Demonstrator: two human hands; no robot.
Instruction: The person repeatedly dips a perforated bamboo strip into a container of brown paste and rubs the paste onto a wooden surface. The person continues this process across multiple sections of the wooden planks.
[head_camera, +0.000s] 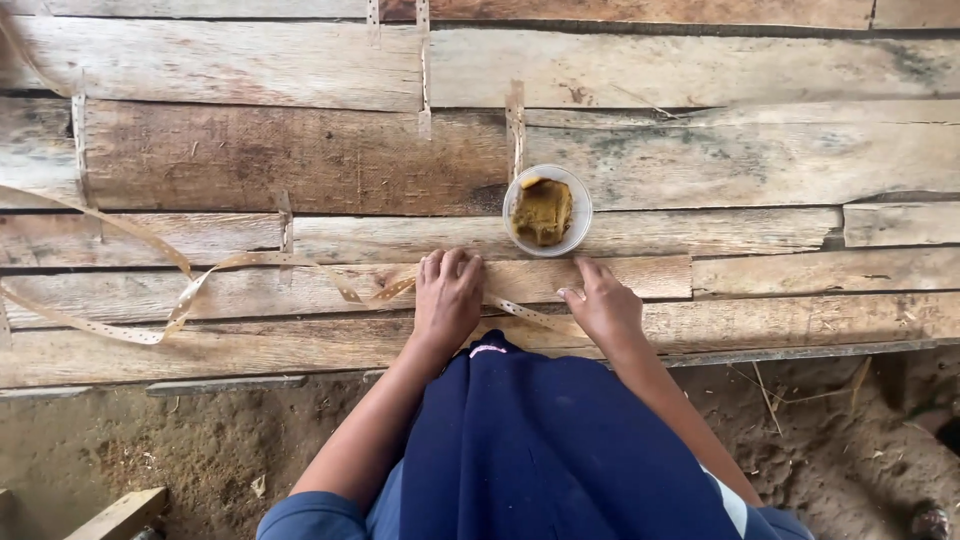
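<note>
My left hand (448, 295) lies flat, fingers together, pressing a thin pale perforated strip (180, 305) against the wooden plank surface (300, 160). My right hand (604, 302) rests beside it with fingers on the same strip's right end. Just beyond both hands stands a small white cup (546, 211) holding brown paste. The strip loops away to the left across the planks.
Rough weathered planks fill the upper view, with short strip pieces stuck over their joints (515, 125). Below the plank edge lies bare dirt ground (180, 450) with a wood offcut (120, 515) at lower left. My dark blue garment (560, 450) covers the lower middle.
</note>
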